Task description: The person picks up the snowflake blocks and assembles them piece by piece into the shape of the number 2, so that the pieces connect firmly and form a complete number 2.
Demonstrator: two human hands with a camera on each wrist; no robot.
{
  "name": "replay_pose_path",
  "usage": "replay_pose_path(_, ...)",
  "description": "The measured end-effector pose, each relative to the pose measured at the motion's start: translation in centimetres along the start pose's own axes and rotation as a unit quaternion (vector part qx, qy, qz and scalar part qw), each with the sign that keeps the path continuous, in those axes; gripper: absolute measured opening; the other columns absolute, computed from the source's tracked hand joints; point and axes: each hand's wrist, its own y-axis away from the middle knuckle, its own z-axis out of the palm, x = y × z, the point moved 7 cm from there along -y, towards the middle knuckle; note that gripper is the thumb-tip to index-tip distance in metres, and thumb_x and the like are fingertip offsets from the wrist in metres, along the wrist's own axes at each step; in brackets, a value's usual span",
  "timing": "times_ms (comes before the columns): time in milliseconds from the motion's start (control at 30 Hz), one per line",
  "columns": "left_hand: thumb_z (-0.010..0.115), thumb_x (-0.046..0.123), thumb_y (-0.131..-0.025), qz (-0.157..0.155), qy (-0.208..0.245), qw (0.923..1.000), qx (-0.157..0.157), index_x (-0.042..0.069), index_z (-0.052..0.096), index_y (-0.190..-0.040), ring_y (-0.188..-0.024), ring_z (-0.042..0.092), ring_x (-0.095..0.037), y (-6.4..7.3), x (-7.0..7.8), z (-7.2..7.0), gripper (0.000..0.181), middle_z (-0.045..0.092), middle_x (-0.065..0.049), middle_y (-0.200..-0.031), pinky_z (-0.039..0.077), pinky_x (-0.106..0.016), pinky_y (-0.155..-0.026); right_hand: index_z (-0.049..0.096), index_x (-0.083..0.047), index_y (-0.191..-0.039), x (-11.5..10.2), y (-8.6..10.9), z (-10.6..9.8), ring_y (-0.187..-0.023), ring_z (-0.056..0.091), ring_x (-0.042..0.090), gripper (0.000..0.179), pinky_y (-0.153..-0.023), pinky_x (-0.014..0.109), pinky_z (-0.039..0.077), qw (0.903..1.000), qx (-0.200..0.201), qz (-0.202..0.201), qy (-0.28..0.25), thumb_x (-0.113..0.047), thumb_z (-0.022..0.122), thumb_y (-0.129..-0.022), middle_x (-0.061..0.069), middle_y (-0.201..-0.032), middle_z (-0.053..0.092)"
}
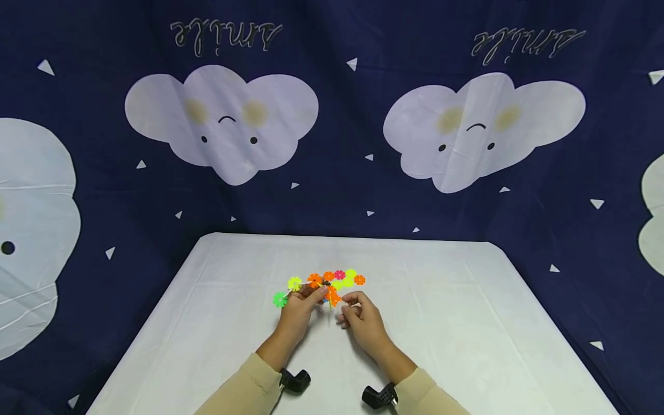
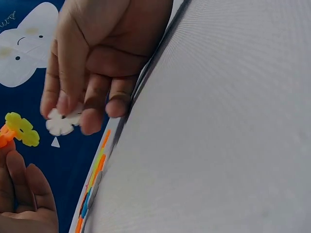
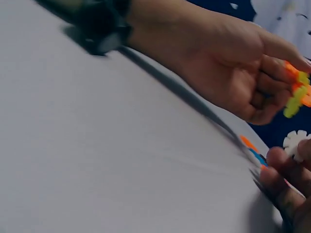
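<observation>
My left hand (image 1: 294, 316) holds a cluster of orange and yellow snowflake building discs (image 1: 332, 297), slotted together at angles. In the left wrist view the same cluster (image 2: 17, 128) shows above that hand's fingers (image 2: 41, 187). My right hand (image 1: 365, 325) is just to the right of it, with thumb and fingers pinching a white snowflake building disc (image 2: 60, 124). This white disc (image 3: 294, 143) is seen in the right wrist view too, partly hidden by the fingertips. The two hands are close together but apart, above the table.
Several loose snowflake discs lie on the white table (image 1: 441, 323) around and beyond the hands: a green one (image 1: 280, 299), a yellow one (image 1: 294, 283), a pink one (image 1: 339, 275) and an orange one (image 1: 359, 279). A dark blue cloud-print curtain (image 1: 332, 202) hangs behind.
</observation>
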Motion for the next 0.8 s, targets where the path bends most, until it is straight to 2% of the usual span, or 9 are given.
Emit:
replay_pose_path(100,0.081,0.021,-0.095,0.014,0.024,0.9996,-0.001,0.008,0.067,-0.09,-0.081,0.065,-0.022,0.0,0.4,0.0,0.02,0.068,-0.004,-0.086,0.054,-0.035,-0.079,0.057,0.008,-0.122,-0.2,0.6,1.0,-0.083,0.072,0.037,0.018,-0.069,0.039,0.064,0.9978,-0.016,0.022,-0.061,0.006,0.06,-0.104,0.021,-0.098,0.064)
replay_pose_path(233,0.076,0.007,-0.096,0.036,0.075,0.9965,-0.005,0.005,0.067,-0.091,-0.078,0.066,-0.023,0.0,0.7,0.2,0.011,0.068,-0.003,-0.086,0.057,-0.033,-0.078,0.058,0.012,-0.12,-0.5,1.1,1.6,-0.082,0.07,0.035,0.021,-0.069,0.04,0.064,0.9941,-0.017,0.034,-0.102,0.007,0.066,-0.101,0.02,-0.095,0.064)
replay_pose_path(333,0.073,0.002,-0.096,0.047,0.099,0.9939,-0.008,0.004,0.067,-0.09,-0.076,0.065,-0.018,0.0,0.8,0.3,0.009,0.068,-0.002,-0.086,0.057,-0.029,-0.075,0.061,0.013,-0.116,-0.4,1.2,1.8,-0.079,0.07,0.031,0.02,-0.069,0.039,0.064,0.9929,-0.019,0.039,-0.111,0.006,0.069,-0.1,0.019,-0.093,0.065)
replay_pose_path(500,0.07,-0.002,-0.097,0.049,0.128,0.9905,-0.015,0.003,0.069,-0.092,-0.077,0.064,-0.014,0.0,0.8,0.4,0.007,0.068,-0.003,-0.088,0.058,-0.029,-0.076,0.062,0.013,-0.112,-0.2,1.3,1.9,-0.076,0.071,0.026,0.016,-0.07,0.038,0.064,0.9925,-0.02,0.045,-0.111,0.005,0.069,-0.1,0.018,-0.089,0.067)
replay_pose_path(800,0.07,-0.003,-0.095,0.052,0.135,0.9893,-0.022,0.005,0.065,-0.089,-0.077,0.064,-0.017,0.2,1.0,0.6,0.011,0.067,-0.004,-0.086,0.057,-0.028,-0.075,0.058,0.017,-0.112,-0.1,1.3,2.2,-0.076,0.072,0.02,0.017,-0.074,0.039,0.064,0.9875,-0.022,0.043,-0.15,0.009,0.066,-0.1,0.022,-0.088,0.069)
